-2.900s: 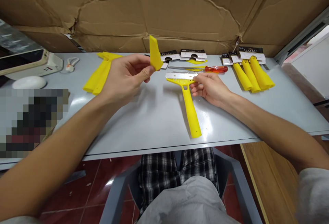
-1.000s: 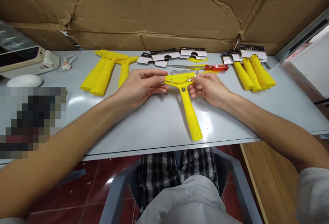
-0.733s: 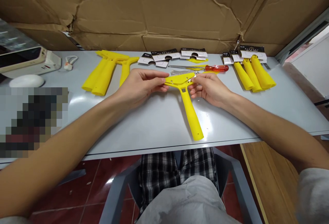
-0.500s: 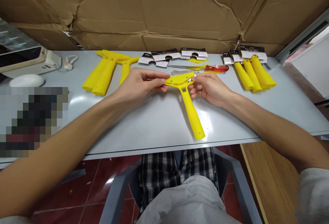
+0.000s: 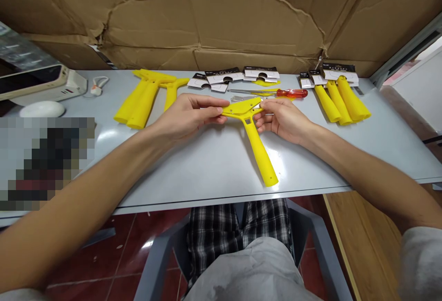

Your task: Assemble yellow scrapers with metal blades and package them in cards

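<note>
A yellow scraper (image 5: 260, 153) with a T-shaped head is held a little above the table, its handle slanting down toward the front edge. Thumb and fingers of my left hand (image 5: 196, 112) are closed on the left end of the head. My right hand (image 5: 281, 117) pinches the right end, where a small shiny piece shows beside the fingertips. On the head, a flat yellow cover plate (image 5: 241, 106) lies at a slant, its right corner raised off the base. Behind the hands lie a red-handled screwdriver (image 5: 292, 93) and a metal blade (image 5: 240, 99).
More yellow scrapers (image 5: 147, 98) lie at the left, and several with card labels (image 5: 340, 74) at the right. Loose cards (image 5: 224, 75) are spread along the back before a cardboard wall (image 5: 207, 20). A white mouse (image 5: 42, 109) and a boxy device (image 5: 71, 82) stand far left.
Both hands keep their hold on the scraper. The view shifts slightly, and the scraper's handle end swings a little to the right.
</note>
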`<state>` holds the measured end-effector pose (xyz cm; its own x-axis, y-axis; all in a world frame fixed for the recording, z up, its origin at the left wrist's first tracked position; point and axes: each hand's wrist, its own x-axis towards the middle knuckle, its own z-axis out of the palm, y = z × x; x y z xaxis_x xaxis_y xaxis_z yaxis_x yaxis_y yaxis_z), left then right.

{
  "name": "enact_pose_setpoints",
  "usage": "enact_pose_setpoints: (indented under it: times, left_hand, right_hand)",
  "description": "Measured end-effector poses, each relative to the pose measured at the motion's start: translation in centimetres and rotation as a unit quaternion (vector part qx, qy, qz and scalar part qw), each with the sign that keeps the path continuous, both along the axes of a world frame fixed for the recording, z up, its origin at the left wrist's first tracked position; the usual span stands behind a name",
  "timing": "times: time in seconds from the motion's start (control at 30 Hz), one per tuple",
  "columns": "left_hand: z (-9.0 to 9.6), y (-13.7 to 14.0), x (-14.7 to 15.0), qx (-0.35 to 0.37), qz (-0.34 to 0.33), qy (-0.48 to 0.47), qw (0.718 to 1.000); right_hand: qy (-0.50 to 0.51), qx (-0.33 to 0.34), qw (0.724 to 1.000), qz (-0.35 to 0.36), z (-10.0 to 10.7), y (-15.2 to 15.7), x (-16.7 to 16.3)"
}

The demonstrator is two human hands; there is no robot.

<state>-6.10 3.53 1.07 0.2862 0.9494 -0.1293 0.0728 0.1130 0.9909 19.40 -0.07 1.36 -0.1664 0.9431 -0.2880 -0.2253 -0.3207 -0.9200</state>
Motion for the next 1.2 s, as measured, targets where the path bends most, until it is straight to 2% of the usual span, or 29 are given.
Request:
enact_pose_setpoints:
  times: [0.2,0.47,0.87,1.03,1.2]
  left_hand:
    - [-0.1,0.02,0.14,0.004,0.0,-0.016,1.0]
    - [0.05,0.06,-0.4,0.042,-0.043,0.086,0.994]
    - [0.23,-0.09,-0.15,0.034,-0.053,0.082,0.995]
    - [0.85,-0.64,0.34,0.092,-0.045,0.159,0.982]
    - [0.17,-0.75,0.28,0.161,-0.017,0.217,0.963]
  right_hand:
    - [0.0,0.0,1.0,-0.003,-0.41,0.32,0.11]
    - [-0.015,-0.011,1.0,-0.003,-0.25,0.12,-0.09]
    - [-0.018,-0.004,1.0,0.005,-0.51,0.21,0.06]
    - [-0.025,-0.006,1.0,0.004,-0.38,0.08,-0.08]
    - [-0.028,-0.004,1.0,0.004,-0.22,-0.11,-0.27]
